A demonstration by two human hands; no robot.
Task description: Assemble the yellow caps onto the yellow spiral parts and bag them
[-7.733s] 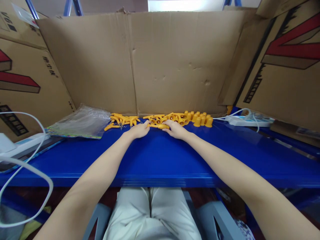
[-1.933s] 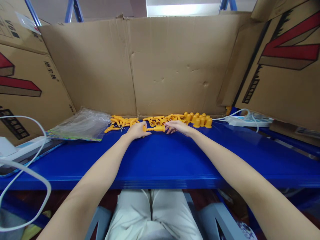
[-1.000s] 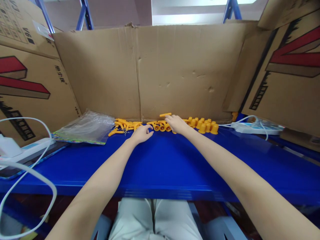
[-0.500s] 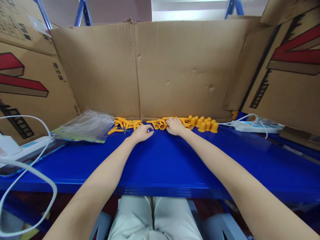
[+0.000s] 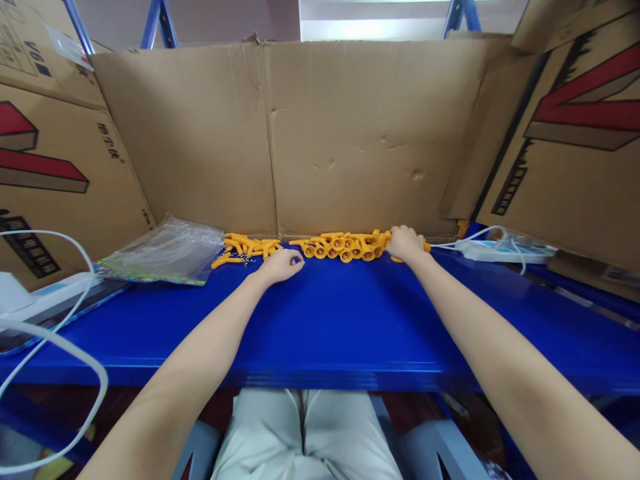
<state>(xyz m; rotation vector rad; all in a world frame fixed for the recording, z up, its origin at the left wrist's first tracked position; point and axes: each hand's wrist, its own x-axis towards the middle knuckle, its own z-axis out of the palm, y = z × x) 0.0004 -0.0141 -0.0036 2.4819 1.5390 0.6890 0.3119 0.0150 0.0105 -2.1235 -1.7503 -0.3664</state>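
Observation:
Small orange plastic parts lie along the far edge of the blue table (image 5: pixel 330 313). A left heap of long ridged pieces (image 5: pixel 245 245) sits near a middle heap of pieces with round open ends (image 5: pixel 345 245). My left hand (image 5: pixel 281 265) rests on the table just in front of the gap between them, fingers loosely curled, with nothing visible in it. My right hand (image 5: pixel 406 243) lies over the orange cap-shaped pieces at the right end of the row, fingers bent down onto them and hiding most of them.
Cardboard sheets (image 5: pixel 350 133) wall the table at the back and both sides. A clear plastic bag (image 5: pixel 163 250) lies at the back left. A white power strip with cables (image 5: pixel 495 248) sits at the back right, and another white cable (image 5: pixel 55 347) loops at the left edge.
My right hand put the orange piece it held down in the middle heap, then slid right onto the cap-shaped pieces. My left hand has stayed almost still.

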